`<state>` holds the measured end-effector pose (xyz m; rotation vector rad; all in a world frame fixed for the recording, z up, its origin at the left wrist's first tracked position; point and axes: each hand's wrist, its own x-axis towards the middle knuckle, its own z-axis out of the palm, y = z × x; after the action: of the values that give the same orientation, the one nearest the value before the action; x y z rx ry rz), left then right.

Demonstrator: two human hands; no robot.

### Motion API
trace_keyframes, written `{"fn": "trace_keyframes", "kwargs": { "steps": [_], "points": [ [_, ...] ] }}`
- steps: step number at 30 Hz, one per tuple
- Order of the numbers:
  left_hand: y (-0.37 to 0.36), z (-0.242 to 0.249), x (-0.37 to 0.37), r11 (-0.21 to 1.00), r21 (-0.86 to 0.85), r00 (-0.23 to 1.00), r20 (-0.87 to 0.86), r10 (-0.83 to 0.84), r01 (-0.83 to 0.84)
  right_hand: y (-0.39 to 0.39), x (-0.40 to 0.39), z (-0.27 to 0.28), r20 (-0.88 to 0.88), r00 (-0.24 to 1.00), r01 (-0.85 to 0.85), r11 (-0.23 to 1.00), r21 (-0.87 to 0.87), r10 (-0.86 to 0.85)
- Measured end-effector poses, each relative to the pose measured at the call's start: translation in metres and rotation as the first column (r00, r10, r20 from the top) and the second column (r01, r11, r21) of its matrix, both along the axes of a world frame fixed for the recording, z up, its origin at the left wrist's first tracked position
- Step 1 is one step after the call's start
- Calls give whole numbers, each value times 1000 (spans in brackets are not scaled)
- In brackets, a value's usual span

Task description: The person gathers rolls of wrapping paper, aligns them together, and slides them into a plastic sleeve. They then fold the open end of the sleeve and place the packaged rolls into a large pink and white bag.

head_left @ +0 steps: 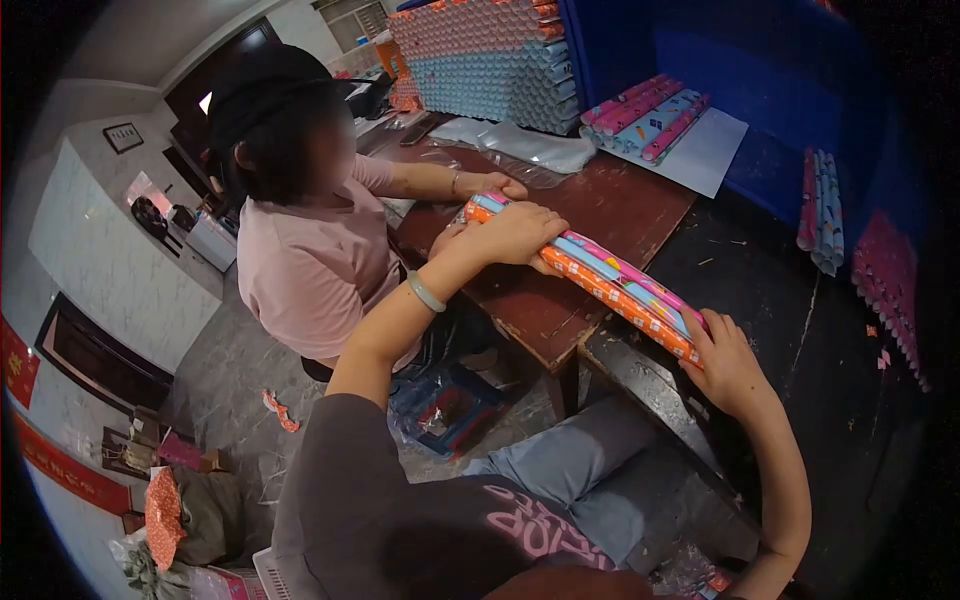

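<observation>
A bundle of long patterned paper rolls (pixel 620 290), in orange, light blue and pink, lies slantwise above the edges of the red-brown table and the black table. My left hand (pixel 520 235), with a pale bangle on its wrist, is wrapped over the upper left part of the bundle. At the lower right end, my right hand (pixel 728 362) grips the rolls, its thumb on the near side. A co-worker's hand shows just beyond the bundle's far end, partly hidden by my left hand.
A co-worker in a pink shirt (pixel 310 260) sits at the red-brown table (pixel 640 205). Stacked rolls (pixel 480 70) stand at the back. More rolls (pixel 645 118) lie on a white sheet (pixel 715 150). Rolls (pixel 822 210) are on the black table (pixel 770 260). A blue stool (pixel 450 410) is below.
</observation>
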<state>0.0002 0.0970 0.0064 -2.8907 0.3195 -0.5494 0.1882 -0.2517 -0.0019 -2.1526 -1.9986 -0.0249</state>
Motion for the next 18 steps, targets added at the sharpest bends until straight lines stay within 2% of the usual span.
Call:
{"fn": "trace_keyframes", "kwargs": {
  "steps": [11, 13, 18],
  "points": [
    [-6, 0, 4, 999, -13, 998, 50, -41, 41, -7, 1, 0, 25, 1000, -13, 998, 59, 11],
    [-9, 1, 2, 999, -21, 998, -38, 42, -43, -8, 1, -1, 21, 1000, -12, 998, 55, 11],
    [-9, 3, 4, 999, -29, 1000, -14, 22, -22, -10, 2, -3, 25, 1000, -6, 998, 60, 4]
  ]
}}
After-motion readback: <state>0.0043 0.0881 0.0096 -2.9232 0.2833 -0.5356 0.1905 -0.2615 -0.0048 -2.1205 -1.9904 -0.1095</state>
